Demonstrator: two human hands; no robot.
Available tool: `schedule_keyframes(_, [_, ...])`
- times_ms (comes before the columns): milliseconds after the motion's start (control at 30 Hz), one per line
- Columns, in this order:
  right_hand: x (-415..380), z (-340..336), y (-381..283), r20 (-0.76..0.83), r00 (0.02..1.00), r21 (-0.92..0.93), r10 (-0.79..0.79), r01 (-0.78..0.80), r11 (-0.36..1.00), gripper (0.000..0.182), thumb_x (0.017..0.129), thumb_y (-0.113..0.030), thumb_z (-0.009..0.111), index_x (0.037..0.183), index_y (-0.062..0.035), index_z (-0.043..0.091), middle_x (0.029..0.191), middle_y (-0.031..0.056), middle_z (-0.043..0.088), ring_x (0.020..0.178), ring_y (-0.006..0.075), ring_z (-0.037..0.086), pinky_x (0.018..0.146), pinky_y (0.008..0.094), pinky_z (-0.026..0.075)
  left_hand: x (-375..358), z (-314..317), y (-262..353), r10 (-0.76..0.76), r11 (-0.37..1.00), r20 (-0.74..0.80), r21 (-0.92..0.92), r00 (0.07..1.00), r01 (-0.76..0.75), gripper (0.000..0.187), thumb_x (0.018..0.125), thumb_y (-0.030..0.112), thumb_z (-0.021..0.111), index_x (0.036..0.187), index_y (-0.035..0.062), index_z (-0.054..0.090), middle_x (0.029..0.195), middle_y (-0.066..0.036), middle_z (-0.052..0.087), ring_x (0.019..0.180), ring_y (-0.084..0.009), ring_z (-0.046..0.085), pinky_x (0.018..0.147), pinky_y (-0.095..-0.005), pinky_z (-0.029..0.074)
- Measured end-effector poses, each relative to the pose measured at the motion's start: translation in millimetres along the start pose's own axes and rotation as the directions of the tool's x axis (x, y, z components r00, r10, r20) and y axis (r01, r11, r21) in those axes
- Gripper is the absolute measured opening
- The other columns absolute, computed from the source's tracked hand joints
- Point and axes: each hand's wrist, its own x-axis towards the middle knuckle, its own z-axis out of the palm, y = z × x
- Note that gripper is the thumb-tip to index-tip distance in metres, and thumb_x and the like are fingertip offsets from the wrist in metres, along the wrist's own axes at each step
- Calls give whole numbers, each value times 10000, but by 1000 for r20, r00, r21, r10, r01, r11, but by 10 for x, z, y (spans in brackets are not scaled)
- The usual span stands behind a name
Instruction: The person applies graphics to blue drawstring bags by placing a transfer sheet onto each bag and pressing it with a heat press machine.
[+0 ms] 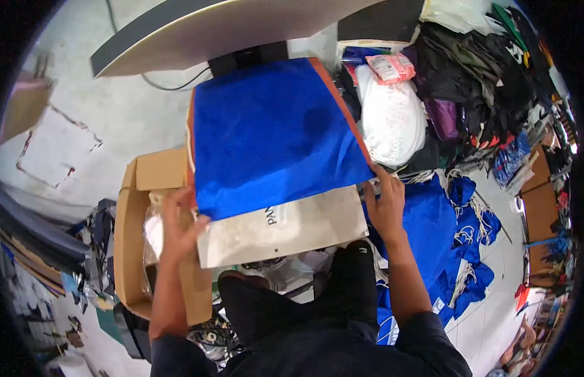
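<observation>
A blue fabric panel (273,132) with orange side edges lies spread over a pale board (292,226) with printed letters. At the panel's lower left corner is my left hand (182,223), its thumb over the edge and its fingers closed on the fabric. My right hand (387,198) pinches the lower right corner of the same panel. The board's front part shows below the fabric, and its rear part is hidden under it.
An open cardboard box (132,232) stands at the left. White round pieces (392,119) and a pink packet (391,67) lie at the right, beside dark clothes (461,63). Blue bags with white cords (424,220) are heaped lower right. A large curved panel (242,31) spans the top.
</observation>
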Motion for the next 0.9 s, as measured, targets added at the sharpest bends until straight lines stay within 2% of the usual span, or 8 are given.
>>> schedule_keyframes(133, [63,8,-77,-111,986,-102,-124,112,988,380,763,-68,701,1140,-84,661,1024,99,658,975,297,597,872,416,419,-332,209,160,39,969,26,242,999,-44,643,721,189,822,1301,97,560,1211,-174,457,1068,-335,528,978,-434,418])
schedule_keyframes(433, [18,16,-105,-52,986,-307,-158,135,942,415,748,-106,702,1160,-143,671,1053,43,650,1074,226,571,1082,513,313,-256,-45,140,234,829,-260,557,937,-52,352,723,72,704,1069,131,682,966,-89,578,947,-291,543,893,-422,391])
schedule_keyframes(533, [-13,35,-56,-108,979,-268,-171,137,954,412,756,-110,701,1166,-141,667,1085,50,644,1089,231,566,1084,515,310,-235,-58,72,240,893,-52,404,969,-199,293,791,97,649,1082,107,675,970,-51,575,921,-225,546,862,-376,381])
schedule_keyframes(567, [-30,45,-32,-82,982,-269,-169,141,953,410,768,-114,696,1175,-133,650,1110,57,638,1100,235,561,1093,520,300,-199,79,-213,-63,975,-151,-221,986,28,249,840,160,628,1070,74,672,972,-36,581,917,-192,540,873,-344,382])
schedule_keyframes(600, [-37,49,-47,-86,980,-267,-177,149,952,410,768,-114,696,1175,-133,650,1110,57,638,1100,235,561,1093,520,300,-90,56,-159,-353,614,-45,-765,935,195,255,890,223,607,1058,42,668,973,-20,586,914,-159,534,885,-312,382])
schedule_keyframes(633, [-41,45,-64,-77,983,-274,-167,140,952,405,778,-116,692,1180,-127,639,1111,57,639,1098,237,566,1096,526,296,-34,-61,-133,-362,526,26,-820,932,227,384,937,346,580,1061,-9,659,1015,-18,603,965,-131,524,907,-270,389])
schedule_keyframes(733, [-32,79,-72,-64,986,-256,-151,130,958,392,798,-120,684,1184,-115,619,1112,57,640,1093,243,575,1102,540,289,442,80,-345,-636,643,-90,-611,766,461,403,905,381,608,1014,-2,672,974,-75,660,931,-180,588,868,-305,448])
schedule_keyframes(900, [-45,92,-93,-58,991,-217,-120,105,970,369,814,-115,674,1178,-105,611,1051,60,649,1068,245,590,1100,551,296,835,323,-723,-641,767,-125,-121,757,630,358,830,345,654,917,0,689,863,-188,702,845,-299,681,781,-399,519])
